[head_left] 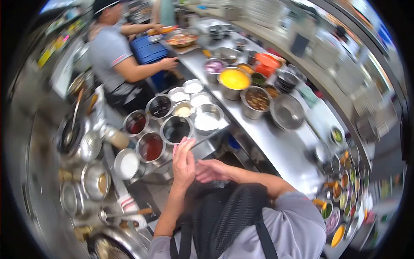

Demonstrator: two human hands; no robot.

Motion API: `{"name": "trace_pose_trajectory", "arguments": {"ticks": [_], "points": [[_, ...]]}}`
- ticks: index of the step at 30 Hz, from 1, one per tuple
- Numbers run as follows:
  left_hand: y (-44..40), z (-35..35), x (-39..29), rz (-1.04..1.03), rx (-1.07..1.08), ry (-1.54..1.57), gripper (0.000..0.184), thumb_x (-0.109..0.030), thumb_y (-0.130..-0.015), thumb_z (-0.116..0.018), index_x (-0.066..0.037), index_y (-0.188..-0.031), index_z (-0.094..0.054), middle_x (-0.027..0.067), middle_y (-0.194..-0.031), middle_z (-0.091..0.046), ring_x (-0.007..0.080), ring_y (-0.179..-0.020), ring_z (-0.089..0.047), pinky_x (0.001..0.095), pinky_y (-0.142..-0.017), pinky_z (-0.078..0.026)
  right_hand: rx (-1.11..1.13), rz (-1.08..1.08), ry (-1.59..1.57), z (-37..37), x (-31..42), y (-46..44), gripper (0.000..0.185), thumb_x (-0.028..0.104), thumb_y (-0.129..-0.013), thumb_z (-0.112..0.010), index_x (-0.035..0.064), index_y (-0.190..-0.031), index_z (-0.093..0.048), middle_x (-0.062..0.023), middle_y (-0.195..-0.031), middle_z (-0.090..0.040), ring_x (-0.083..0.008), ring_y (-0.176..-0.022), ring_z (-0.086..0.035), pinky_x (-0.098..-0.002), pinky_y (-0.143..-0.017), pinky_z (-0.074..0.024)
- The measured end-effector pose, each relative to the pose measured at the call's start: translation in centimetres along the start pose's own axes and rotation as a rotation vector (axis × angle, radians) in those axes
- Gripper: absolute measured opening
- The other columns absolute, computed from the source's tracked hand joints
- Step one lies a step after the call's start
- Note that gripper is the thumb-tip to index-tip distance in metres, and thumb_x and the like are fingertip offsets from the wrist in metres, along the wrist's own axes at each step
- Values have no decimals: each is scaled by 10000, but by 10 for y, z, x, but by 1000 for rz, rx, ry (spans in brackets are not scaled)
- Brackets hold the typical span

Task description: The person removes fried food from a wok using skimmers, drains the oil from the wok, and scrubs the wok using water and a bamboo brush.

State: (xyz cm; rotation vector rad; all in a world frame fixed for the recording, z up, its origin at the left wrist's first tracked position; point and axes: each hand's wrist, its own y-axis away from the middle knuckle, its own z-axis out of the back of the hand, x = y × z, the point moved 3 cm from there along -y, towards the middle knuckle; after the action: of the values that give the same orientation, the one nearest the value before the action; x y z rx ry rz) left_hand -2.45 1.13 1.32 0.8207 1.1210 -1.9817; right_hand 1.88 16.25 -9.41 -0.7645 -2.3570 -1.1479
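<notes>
Beside the pot of dark liquid [177,115], I had the left hand [184,166] raised, fingers nearly straight, and the right hand [211,170] loosely open nearby, nothing visible in either grip. It seemed an empty-handed moment; any reach called for clearing that rim.

Single view, from the person's head. Faces forward and steeply down. Very wide field, straight edges bowed, dark at the corners. Close in, bottom edge: wearer's grey shirt [297,218] and black straps [266,239]. Left hand [184,163] and right hand [210,171] near, just below centre. Pots [177,129] beyond them. Farther off: co-worker [113,54], upper left; steel counter [280,151] slanting from top down to right.
</notes>
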Motion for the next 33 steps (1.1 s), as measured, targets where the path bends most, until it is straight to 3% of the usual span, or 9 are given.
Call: {"name": "trace_pose_trajectory", "arguments": {"ticks": [4, 7, 10, 15, 17, 21, 23, 26, 33], "points": [[-2, -76, -33, -473, 347, -343, 351, -198, -948, -552, -142, -1284, -639, 120, -1420, -527, 376, -1429, -374, 592, -1195, -118, 286, 444, -303, 10, 25, 8, 523, 463, -1058, -408, 60, -1384, -478, -97, -1357, -562, -210, -1188, -595, -384, -980, -503], [-12, -160, -42, -647, 264, -234, 538, -493, -1034, -334, -123, -1298, -621, 170, -1450, -490, 405, -1440, -336, 582, -1199, -81, 156, 533, -280, 36, 32, 55, 522, 469, -1059, -385, 78, -1393, -476, -97, -1376, -551, -209, -1194, -583, -392, -1000, -483], [-22, -201, -49, -650, 288, -150, 620, -563, -997, -354, -149, -1427, -517, 197, -1524, -409, 436, -1450, -306, 603, -1192, -54, 29, 623, -259, 74, 44, 103, 523, 474, -1060, -362, 96, -1403, -475, -97, -1394, -540, -208, -1200, -571, -400, -1019, -464], [-30, -268, -13, -491, 395, -241, 681, -570, -985, -407, -131, -1505, -424, 198, -1565, -346, 431, -1493, -208, 617, -1186, -25, 91, 767, -678, 136, 34, 136, 500, 448, -1056, -380, 99, -1401, -476, -102, -1425, -513, -208, -1224, -531, -387, -1052, -425], [-29, -282, 11, -359, 469, -425, 658, -528, -989, -447, -129, -1512, -414, 181, -1563, -358, 420, -1496, -205, 628, -1182, -19, 35, 696, -431, 160, 29, 171, 547, 464, -1028, -464, 100, -1436, -455, -72, -1451, -491, -204, -1281, -485, -403, -1102, -370], [-1, -277, 64, -336, 531, -492, 312, -330, -1005, -524, -57, -1080, -655, 157, -1336, -580, 399, -1364, -440, 628, -1148, -210, -291, 717, 83, 193, 46, 248, 401, 286, -975, -658, 45, -1295, -626, -78, -1269, -648, -159, -1161, -611, -316, -963, -484], [21, -265, 85, 42, 570, -311, 316, -294, -1043, -478, -26, -984, -635, 165, -1003, -689, 363, -1006, -668, 546, -969, -459, -409, 873, 262, 206, 69, 291, 362, 237, -971, -669, 47, -1277, -636, -72, -1201, -675, -151, -1077, -649, -297, -928, -503], [69, -236, 118, 593, 445, -190, 312, -238, -1073, -419, -16, -1010, -628, 132, -731, -670, 301, -671, -675, 455, -736, -545, -820, 1196, 593, 210, 111, 360, 297, 158, -941, -684, 34, -1210, -664, -73, -1091, -698, -149, -981, -661, -294, -874, -517], [230, -151, 240, 1145, 179, -109, 309, -75, -985, -478, -19, -1289, -492, 130, -802, -698, 204, -647, -671, 335, -574, -517, -1376, 1577, 984, 198, 179, 454, 166, 24, -928, -657, 5, -1083, -715, -69, -958, -717, -136, -858, -666, -268, -804, -522]]}}
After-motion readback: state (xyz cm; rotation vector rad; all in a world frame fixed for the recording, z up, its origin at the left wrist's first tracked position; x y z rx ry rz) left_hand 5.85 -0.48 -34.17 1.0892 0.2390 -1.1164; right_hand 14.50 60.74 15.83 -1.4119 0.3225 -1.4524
